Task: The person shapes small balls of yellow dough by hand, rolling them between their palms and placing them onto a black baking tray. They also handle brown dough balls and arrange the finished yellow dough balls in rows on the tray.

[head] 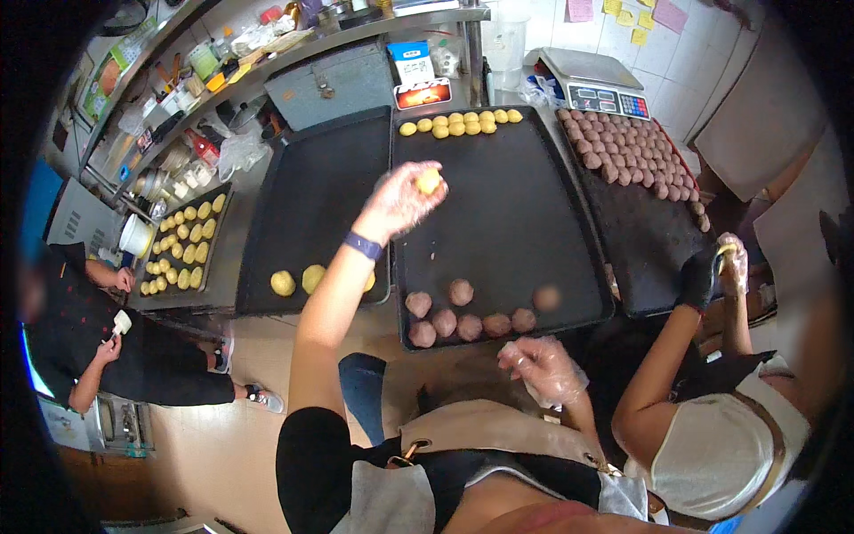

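In a clear plastic glove, my left hand (407,200) is raised over the middle black baking tray (494,220) and holds a yellow dough ball (428,181). My right hand (544,370), also gloved in clear plastic, is partly curled beyond that tray's near edge; whether it holds anything is unclear. Several purple-brown balls (469,328) lie along the near side of the tray, with one blurred ball (546,298) at the right. Small yellow dough balls (456,128) line its far end. On the left black tray (320,193) are larger yellow balls (283,284), partly hidden by my forearm.
A right-hand tray (640,247) bears many purple-brown balls (620,150) beside a digital scale (594,80). A co-worker's hands (717,267) work at its near corner. Another person (113,320) stands at left by a tray of yellow pieces (183,247). A metal box (333,83) stands behind.
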A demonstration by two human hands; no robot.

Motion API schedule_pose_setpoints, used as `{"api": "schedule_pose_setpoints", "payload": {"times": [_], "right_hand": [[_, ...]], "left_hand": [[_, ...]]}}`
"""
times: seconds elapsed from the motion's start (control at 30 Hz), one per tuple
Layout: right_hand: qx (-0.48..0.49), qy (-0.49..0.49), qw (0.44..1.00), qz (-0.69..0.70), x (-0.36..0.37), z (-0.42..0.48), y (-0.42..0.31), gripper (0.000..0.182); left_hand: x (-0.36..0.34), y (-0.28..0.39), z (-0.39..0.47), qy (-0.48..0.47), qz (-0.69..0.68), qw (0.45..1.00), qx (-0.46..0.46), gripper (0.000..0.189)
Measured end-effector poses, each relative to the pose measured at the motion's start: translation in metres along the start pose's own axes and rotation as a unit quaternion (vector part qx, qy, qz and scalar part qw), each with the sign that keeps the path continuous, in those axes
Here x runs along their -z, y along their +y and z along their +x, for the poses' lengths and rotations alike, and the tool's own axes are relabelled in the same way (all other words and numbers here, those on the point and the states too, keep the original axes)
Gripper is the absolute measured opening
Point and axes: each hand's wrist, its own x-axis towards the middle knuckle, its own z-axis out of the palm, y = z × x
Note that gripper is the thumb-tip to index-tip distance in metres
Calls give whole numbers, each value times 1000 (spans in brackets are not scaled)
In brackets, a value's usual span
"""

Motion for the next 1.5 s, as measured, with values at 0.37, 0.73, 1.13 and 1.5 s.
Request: {"api": "schedule_pose_setpoints", "payload": {"times": [0.37,0.73,1.13,1.5], "right_hand": [[307,217,923,-87,-89,35,-75,46],[374,162,872,-271,-128,39,-81,74],[435,129,845,-284,-129,30,-83,103],[464,31,866,-181,-115,9,-90,102]], "left_hand": [[-75,-139,-206,-27,323,938,-125,36],[-78,-156,-264,-19,188,968,-168,64],[-94,-182,-261,-30,332,918,-214,64],[-110,-192,-265,-27,316,924,-212,64]]}}
